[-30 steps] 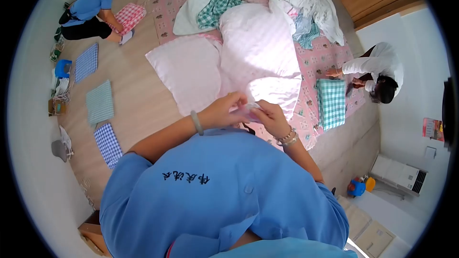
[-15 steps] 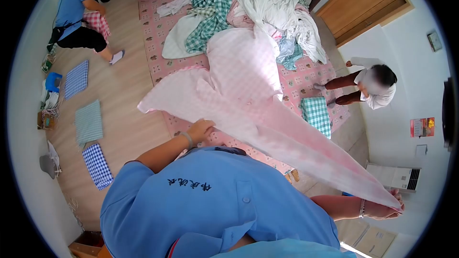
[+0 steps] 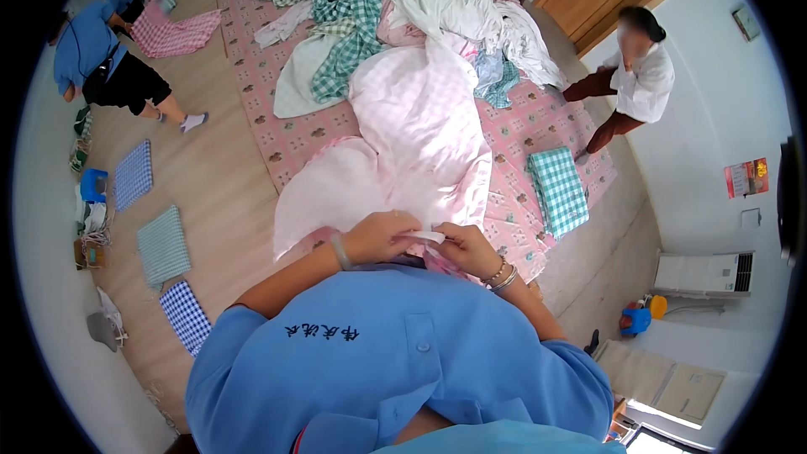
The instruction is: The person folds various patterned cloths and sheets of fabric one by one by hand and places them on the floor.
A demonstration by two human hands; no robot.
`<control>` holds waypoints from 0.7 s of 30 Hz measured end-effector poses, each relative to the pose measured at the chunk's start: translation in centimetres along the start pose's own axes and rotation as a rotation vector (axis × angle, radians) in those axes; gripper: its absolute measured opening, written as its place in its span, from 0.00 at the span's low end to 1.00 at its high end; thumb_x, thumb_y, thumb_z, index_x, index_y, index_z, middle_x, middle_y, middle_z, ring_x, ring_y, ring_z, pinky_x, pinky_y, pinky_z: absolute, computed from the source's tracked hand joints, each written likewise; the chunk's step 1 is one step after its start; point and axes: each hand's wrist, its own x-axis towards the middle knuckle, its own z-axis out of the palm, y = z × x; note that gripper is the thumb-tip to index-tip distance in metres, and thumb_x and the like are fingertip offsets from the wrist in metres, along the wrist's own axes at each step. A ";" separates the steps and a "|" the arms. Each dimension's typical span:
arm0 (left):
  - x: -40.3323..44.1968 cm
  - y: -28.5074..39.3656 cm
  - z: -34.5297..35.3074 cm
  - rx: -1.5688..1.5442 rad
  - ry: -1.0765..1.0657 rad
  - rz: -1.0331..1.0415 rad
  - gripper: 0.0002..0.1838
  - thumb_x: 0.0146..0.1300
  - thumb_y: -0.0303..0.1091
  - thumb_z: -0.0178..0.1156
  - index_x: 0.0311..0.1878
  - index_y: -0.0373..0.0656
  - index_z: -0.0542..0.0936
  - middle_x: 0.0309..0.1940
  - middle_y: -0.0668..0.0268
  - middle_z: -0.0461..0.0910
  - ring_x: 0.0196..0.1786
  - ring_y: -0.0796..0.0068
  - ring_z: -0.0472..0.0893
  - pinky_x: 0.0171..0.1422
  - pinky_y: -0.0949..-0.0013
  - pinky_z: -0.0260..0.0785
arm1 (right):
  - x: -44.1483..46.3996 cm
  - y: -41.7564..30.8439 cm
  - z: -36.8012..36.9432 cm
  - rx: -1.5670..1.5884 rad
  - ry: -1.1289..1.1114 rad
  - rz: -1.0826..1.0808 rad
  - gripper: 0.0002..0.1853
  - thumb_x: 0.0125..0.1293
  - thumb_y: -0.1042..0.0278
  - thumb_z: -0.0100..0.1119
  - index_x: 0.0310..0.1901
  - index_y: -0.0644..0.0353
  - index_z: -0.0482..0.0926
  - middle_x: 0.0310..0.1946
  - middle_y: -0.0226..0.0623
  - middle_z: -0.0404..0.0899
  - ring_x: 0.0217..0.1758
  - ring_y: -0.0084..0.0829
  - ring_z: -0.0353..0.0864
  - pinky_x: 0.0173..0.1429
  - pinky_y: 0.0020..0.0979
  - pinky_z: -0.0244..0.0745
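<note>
Both my hands are close together in front of my chest, at the near edge of a large pale pink cloth (image 3: 420, 109). My left hand (image 3: 382, 237), with a bangle at the wrist, is closed on the edge of this cloth. My right hand (image 3: 467, 250), with bracelets at the wrist, pinches the same edge a little to the right. A narrow whitish strip (image 3: 427, 236) shows between my fingers. The cloth spreads away from me over a pink patterned mat (image 3: 525, 139).
Beyond lies a heap of white and checked cloths (image 3: 454, 0). A folded green checked cloth (image 3: 559, 192) is at right, near a standing person in white (image 3: 643, 76). Folded cloths (image 3: 164, 244) lie on the left floor. Two people handle a red checked cloth (image 3: 172, 32) at upper left.
My right hand has come back from far right to beside my left hand, and the stretched cloth has dropped onto the mat. The person in white has straightened up.
</note>
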 end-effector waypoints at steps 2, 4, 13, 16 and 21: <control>-1.5 -1.9 0.0 0.098 0.040 -0.014 0.10 0.46 0.27 0.55 0.36 0.45 0.75 0.27 0.61 0.74 0.30 0.60 0.74 0.35 0.64 0.65 | -0.1 -0.8 0.0 0.160 -0.093 -0.034 0.08 0.56 0.77 0.50 0.38 0.64 0.74 0.20 0.30 0.73 0.22 0.14 0.68 0.25 0.18 0.63; -3.7 -4.5 0.0 0.198 0.089 -0.019 0.13 0.43 0.25 0.55 0.36 0.45 0.75 0.29 0.61 0.74 0.31 0.60 0.74 0.36 0.63 0.65 | 0.0 -2.4 -0.4 0.180 -0.084 -0.087 0.08 0.55 0.76 0.50 0.37 0.63 0.75 0.20 0.31 0.73 0.20 0.16 0.68 0.24 0.19 0.63; -17.2 -17.6 -5.3 0.706 0.799 -0.476 0.08 0.42 0.24 0.55 0.27 0.48 0.78 0.27 0.61 0.77 0.32 0.59 0.74 0.38 0.63 0.66 | -13.5 -2.0 -13.8 0.006 1.270 -0.411 0.09 0.50 0.79 0.50 0.36 0.63 0.74 0.31 0.34 0.75 0.32 0.23 0.73 0.35 0.23 0.69; -19.3 -16.3 -7.1 0.855 0.800 -0.638 0.07 0.44 0.26 0.55 0.28 0.48 0.79 0.26 0.60 0.76 0.31 0.58 0.74 0.38 0.64 0.66 | -17.3 -1.4 -16.9 -1.177 1.880 -0.054 0.08 0.54 0.73 0.52 0.36 0.63 0.73 0.33 0.32 0.74 0.38 0.24 0.72 0.41 0.27 0.69; -26.2 -19.6 -9.2 0.549 0.064 -1.075 0.08 0.51 0.31 0.53 0.33 0.52 0.79 0.27 0.63 0.76 0.31 0.62 0.75 0.40 0.64 0.66 | -16.4 -3.0 -15.2 -0.991 1.740 -0.417 0.10 0.56 0.69 0.52 0.39 0.64 0.72 0.36 0.31 0.74 0.38 0.25 0.72 0.42 0.28 0.70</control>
